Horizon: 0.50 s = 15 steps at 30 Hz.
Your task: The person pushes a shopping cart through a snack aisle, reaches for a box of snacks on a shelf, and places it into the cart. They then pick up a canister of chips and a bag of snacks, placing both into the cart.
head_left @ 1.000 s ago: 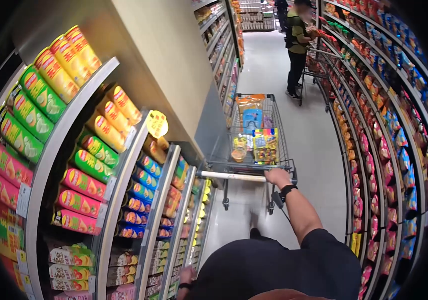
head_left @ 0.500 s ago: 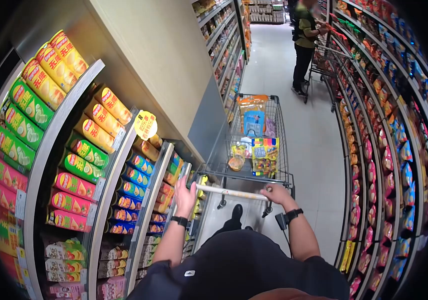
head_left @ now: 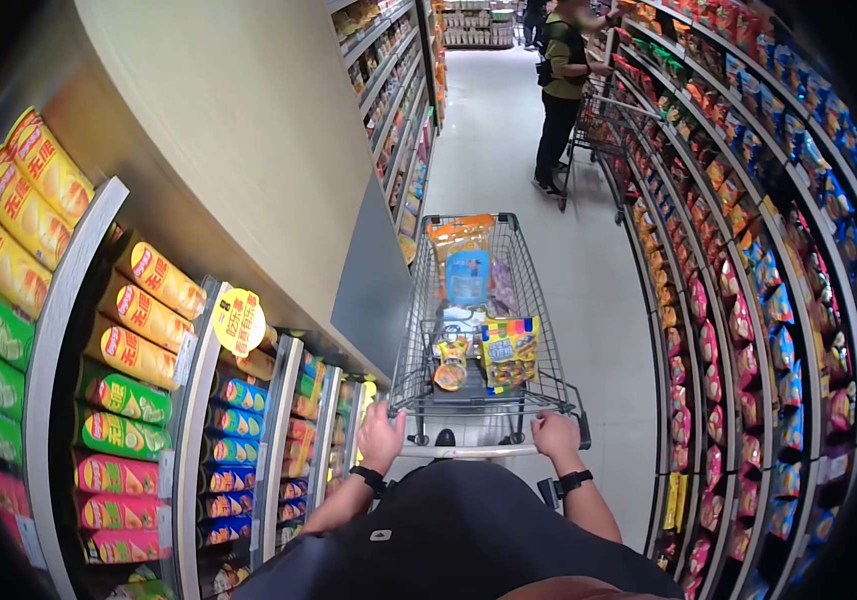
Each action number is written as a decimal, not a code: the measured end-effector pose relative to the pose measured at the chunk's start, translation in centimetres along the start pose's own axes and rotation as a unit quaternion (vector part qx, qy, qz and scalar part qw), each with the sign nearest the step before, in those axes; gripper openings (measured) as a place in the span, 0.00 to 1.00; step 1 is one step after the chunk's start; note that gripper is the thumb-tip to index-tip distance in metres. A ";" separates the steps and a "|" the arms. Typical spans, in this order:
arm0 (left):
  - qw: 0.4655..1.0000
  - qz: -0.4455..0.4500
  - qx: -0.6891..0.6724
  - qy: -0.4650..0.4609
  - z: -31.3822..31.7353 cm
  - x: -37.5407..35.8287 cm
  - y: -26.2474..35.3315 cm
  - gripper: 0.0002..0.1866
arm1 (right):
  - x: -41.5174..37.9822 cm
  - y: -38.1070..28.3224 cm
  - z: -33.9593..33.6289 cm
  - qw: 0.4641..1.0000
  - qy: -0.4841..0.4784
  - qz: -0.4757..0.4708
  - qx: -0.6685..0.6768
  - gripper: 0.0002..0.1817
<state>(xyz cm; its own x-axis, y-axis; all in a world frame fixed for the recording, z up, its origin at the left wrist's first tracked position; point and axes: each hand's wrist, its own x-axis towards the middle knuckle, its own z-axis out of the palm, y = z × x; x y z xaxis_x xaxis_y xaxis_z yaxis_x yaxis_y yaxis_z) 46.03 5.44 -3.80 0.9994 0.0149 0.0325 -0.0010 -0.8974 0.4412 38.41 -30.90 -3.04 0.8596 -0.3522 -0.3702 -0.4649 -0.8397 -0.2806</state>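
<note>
A metal wire shopping cart point(head_left: 539, 340) stands in front of my body, its pale handle bar point(head_left: 469, 452) running across just ahead of my waist. At the bar's left end, my left hand point(head_left: 381, 438) is closed around the dark end piece, its fingers partly hidden. My right hand point(head_left: 556, 436) curls over the right end of the bar. Inside the cart lie a large orange-and-blue bag point(head_left: 467, 270), a purple package point(head_left: 500, 292), a yellow-and-blue snack bag point(head_left: 509, 353) and a small yellow package with a round tub shape point(head_left: 450, 367).
Shelves of canned chips point(head_left: 129, 435) line my left side, beside a beige panel point(head_left: 249, 130). Packed snack shelves point(head_left: 719, 300) curve along the right. Farther up the aisle floor point(head_left: 494, 130), a person point(head_left: 561, 100) stands by another shopping cart point(head_left: 599, 125).
The cart handle is closer to my body, and my arms are more bent. The left shelves have slid left and down in view. The person ahead now reaches toward the right shelf.
</note>
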 end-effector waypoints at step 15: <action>0.998 0.053 -0.016 -0.016 2.1 10.5 2.7 0.19 | 10.9 -2.2 -3.5 0.995 -0.007 0.077 -0.064 0.19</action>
<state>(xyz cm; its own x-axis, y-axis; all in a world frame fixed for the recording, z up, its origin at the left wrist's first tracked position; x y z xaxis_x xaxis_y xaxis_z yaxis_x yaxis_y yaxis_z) 56.61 2.29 -4.14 0.9943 -0.0938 0.0514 -0.1070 -0.8785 0.4656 49.51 -34.34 -3.33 0.7774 -0.4753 -0.4120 -0.5586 -0.8228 -0.1048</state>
